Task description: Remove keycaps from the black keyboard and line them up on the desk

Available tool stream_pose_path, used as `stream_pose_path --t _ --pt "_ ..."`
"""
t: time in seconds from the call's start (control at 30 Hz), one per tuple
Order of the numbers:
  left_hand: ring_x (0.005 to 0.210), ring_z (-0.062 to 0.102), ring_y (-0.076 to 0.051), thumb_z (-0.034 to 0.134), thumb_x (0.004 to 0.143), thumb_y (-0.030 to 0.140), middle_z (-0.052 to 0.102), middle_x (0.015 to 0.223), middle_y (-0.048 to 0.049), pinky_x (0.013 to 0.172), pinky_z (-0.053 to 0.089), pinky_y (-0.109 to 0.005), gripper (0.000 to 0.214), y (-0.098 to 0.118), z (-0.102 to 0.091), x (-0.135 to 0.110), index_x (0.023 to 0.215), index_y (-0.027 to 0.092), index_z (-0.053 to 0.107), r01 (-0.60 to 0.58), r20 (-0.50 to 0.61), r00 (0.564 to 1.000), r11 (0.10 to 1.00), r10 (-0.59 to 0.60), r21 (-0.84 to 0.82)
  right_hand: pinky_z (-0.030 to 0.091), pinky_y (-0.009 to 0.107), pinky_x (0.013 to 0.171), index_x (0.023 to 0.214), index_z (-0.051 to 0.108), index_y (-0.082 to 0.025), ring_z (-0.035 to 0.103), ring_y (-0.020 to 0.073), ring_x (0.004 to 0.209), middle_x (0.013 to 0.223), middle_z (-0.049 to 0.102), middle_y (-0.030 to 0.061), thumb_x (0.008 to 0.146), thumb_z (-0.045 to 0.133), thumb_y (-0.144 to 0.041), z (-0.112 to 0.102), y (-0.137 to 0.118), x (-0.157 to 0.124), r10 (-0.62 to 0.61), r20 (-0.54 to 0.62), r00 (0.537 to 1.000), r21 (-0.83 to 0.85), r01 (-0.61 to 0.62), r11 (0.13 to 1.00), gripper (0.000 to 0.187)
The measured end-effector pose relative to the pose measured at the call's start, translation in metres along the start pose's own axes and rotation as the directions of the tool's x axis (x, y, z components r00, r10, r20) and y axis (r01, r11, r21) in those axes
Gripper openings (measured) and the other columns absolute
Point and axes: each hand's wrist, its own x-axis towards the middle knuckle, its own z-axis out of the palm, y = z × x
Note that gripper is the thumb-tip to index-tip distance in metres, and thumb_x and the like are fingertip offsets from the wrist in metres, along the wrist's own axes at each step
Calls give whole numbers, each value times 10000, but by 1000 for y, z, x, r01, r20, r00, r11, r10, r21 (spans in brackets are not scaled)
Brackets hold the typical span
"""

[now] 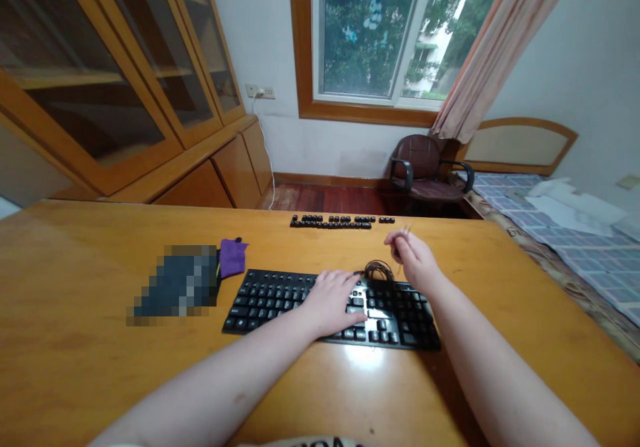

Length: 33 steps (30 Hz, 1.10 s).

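Observation:
A black keyboard [280,300] lies on the wooden desk [100,340] in front of me. Some keys are off its right half, leaving a pale bare patch [379,312]. My left hand [333,300] rests flat on the keyboard's middle, fingers spread. My right hand [413,257] hovers above the keyboard's far right corner, fingers pinched on a thin wire-like tool. A coil of black cable [379,270] sits at the keyboard's back edge. A row of loose black keycaps [340,221] is lined up near the desk's far edge.
A purple cloth [233,256] and a blurred dark object [175,286] lie left of the keyboard. A brown office chair [425,167] stands beyond the desk under the window. Wooden cabinets line the left wall; a bed [575,234] is on the right.

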Motion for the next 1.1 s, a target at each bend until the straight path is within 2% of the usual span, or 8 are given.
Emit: stream_pose_path --t 0.1,0.27,0.37,0.47,0.57,0.67,0.83,1.1 --pt "1118 458 -315 647 629 565 522 1254 -101 963 293 -492 733 -5 -3 -3 1259 244 455 12 -3 1000 1000 -12 14 425 248 568 854 559 -200 514 125 537 597 536 -22 874 403 -359 8 2 -16 3 156 988 35 -9 999 224" --pt "1069 488 -320 678 581 574 569 1185 -94 930 332 -492 736 -12 -12 -7 1217 247 505 59 -2 998 998 -59 4 466 274 664 767 628 -210 600 162 700 736 645 24 807 539 -344 28 10 -22 -46 113 993 69 38 997 166" --pt "1112 465 -345 704 555 560 572 1175 -107 956 303 -524 674 -9 -15 -4 1134 242 574 93 -18 996 996 -92 2 487 273 602 797 633 -211 606 156 643 766 656 36 822 521 -370 38 13 -26 -20 102 995 162 3 987 196" --pt "1118 471 -323 685 634 484 571 1172 -102 964 315 -506 478 -2 -15 4 1034 231 621 105 -82 991 994 -107 -24 493 267 560 792 623 -210 593 145 583 767 652 39 831 506 -381 44 13 -28 -7 98 995 202 -13 979 210" --pt "1005 542 -262 668 689 401 618 1063 -76 898 399 -426 393 4 -11 12 1039 231 609 48 -103 993 994 -58 -95 493 262 554 777 612 -208 583 137 562 745 643 33 840 493 -365 46 12 -27 -8 110 994 208 -15 978 206" --pt "923 570 -249 674 687 395 648 945 -61 835 437 -390 347 5 -5 16 989 230 627 30 -60 998 992 -37 -123 489 259 581 762 608 -206 592 139 599 772 650 34 838 496 -328 48 11 -26 -21 139 990 174 -3 985 182" --pt "892 571 -241 686 680 352 647 911 -46 798 444 -363 264 1 2 18 908 226 642 41 -49 998 991 -47 -126 476 253 604 760 614 -205 591 142 629 729 638 25 837 503 -292 49 8 -26 -51 216 975 118 26 993 161" --pt "852 559 -234 683 678 392 619 856 -49 745 436 -344 253 0 6 16 847 210 635 62 -52 997 996 -65 -67 468 257 653 765 628 -206 594 142 663 690 628 13 843 509 -289 48 6 -26 -100 292 951 72 83 994 165"
